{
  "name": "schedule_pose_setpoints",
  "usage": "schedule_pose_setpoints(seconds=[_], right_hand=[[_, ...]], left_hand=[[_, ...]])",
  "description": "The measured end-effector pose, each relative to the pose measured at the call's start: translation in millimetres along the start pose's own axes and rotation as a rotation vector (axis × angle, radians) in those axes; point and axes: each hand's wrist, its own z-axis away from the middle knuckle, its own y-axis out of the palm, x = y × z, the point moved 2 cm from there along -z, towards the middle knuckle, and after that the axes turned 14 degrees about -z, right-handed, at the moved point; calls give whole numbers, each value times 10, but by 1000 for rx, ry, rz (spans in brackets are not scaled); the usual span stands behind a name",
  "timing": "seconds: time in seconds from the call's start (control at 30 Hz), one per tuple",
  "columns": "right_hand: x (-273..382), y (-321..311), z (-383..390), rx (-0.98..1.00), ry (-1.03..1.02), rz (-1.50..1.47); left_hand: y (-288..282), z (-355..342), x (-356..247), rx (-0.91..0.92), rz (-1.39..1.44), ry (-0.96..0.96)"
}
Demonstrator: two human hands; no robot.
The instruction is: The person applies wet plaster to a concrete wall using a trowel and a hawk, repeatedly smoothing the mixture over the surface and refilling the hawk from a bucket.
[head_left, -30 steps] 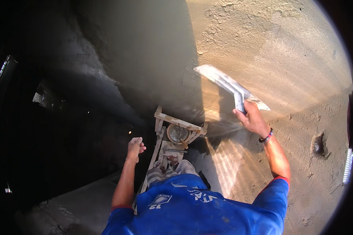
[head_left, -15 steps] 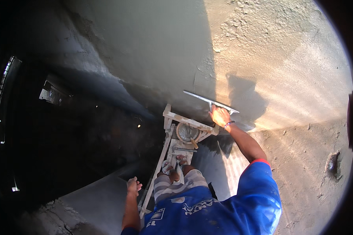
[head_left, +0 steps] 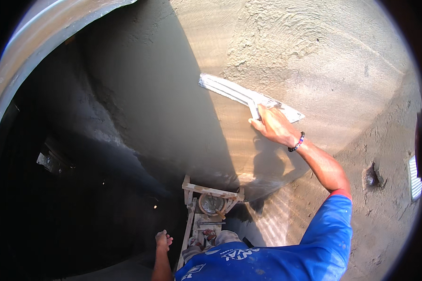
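My right hand [head_left: 276, 125] grips the handle of a long metal plastering trowel [head_left: 229, 92]. The trowel's blade lies against the grey plastered wall [head_left: 173, 112], across the line between shade and sunlight. Above the blade the plaster is rough; to its left, in the shade, it looks smooth. A beaded bracelet [head_left: 299, 142] circles my right wrist. Low at the left, my left hand [head_left: 163, 240] hangs beside my body with its fingers curled in and nothing visible in them.
Below, a wooden scaffold frame [head_left: 215, 191] holds a round bucket of grey mortar [head_left: 212, 203] with a wooden-handled tool at its rim. My feet [head_left: 209, 234] are on its boards. A second wall [head_left: 347, 187] with a hole [head_left: 372, 178] meets the first at right.
My right hand and the trowel have moved up the wall, and the blade now shows its broad back. The view has tilted upward, so the scaffold sits lower. My left hand still hangs curled.
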Motion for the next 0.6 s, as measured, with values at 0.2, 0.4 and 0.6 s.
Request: schedule_pose_setpoints(seconds=[0.2, 0.4, 0.6], right_hand=[[426, -1372, -143, -359, -212, -69], [397, -2510, -45, -567, -30, -565], [-179, -3200, 535, -877, -59, -703]], left_hand=[[185, -32, -168, 55, 19, 81], [150, -77, -242, 19, 2, 37], [232, -234, -364, 48, 22, 92]])
